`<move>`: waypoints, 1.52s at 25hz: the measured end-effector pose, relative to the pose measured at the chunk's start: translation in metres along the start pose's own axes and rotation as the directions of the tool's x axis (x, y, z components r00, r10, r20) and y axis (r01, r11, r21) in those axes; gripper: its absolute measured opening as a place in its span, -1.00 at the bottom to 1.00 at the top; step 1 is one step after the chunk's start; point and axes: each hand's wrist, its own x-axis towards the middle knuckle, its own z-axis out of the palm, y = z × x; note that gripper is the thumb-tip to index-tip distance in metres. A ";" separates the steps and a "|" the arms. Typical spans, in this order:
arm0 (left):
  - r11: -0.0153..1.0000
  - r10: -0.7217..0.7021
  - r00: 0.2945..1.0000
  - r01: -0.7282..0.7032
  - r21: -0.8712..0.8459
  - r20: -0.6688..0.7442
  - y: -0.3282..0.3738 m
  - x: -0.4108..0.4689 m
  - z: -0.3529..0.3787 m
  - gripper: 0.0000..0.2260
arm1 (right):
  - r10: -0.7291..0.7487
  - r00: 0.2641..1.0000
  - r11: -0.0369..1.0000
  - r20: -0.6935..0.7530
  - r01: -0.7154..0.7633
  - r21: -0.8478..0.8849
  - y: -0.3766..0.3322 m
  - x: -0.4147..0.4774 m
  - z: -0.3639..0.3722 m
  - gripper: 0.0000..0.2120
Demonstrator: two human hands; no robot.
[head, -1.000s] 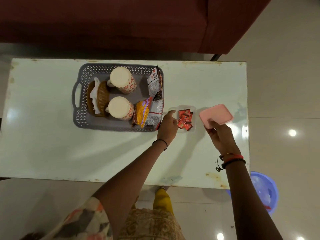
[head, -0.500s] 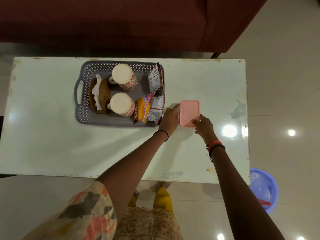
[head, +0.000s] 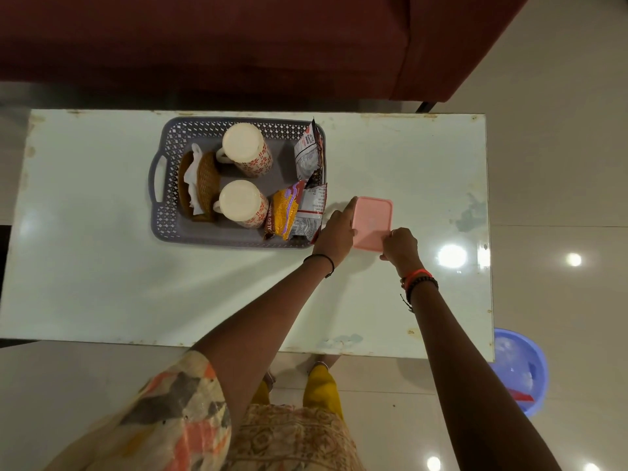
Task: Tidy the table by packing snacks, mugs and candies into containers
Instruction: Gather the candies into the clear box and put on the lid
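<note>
**A:** Right, status, big to small. Tabletop [head: 102, 283] carries a grey basket [head: 159, 212] at far left-centre. In it: two mugs [head: 246, 149] upside down, snack packets [head: 307, 154] stood along its right wall, a brown woven item with white paper at its left end. That part looks packed.

**B:** And the candies?

**A:** Not visible. Pink lid [head: 372, 222] sits flat just right of the basket, presumably on the small candy box; box itself is hidden under it. Judgement: step in hand is closing that box.

**B:** Hands?

**A:** Left hand [head: 336, 232] lies against the lid's left edge, fingers extended along it, bracing rather than clamping. Right hand [head: 399, 246] is at the near right corner, fingers curled over the edge, pressing or pinching. Can't tell whether either grip wraps under the rim.

**B:** Next move?

**A:** My guess: press down round the corners until the lid seats, left hand stopping the box sliding on the slick surface. Far corners look untouched, so they need attention. Whether it's already latched, can't tell.
</note>
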 end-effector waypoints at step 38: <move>0.914 0.091 0.994 -0.059 0.402 -0.061 0.030 0.000 0.007 -0.39 | -0.097 0.994 0.971 0.041 0.086 0.223 -0.036 0.046 -0.044 -0.81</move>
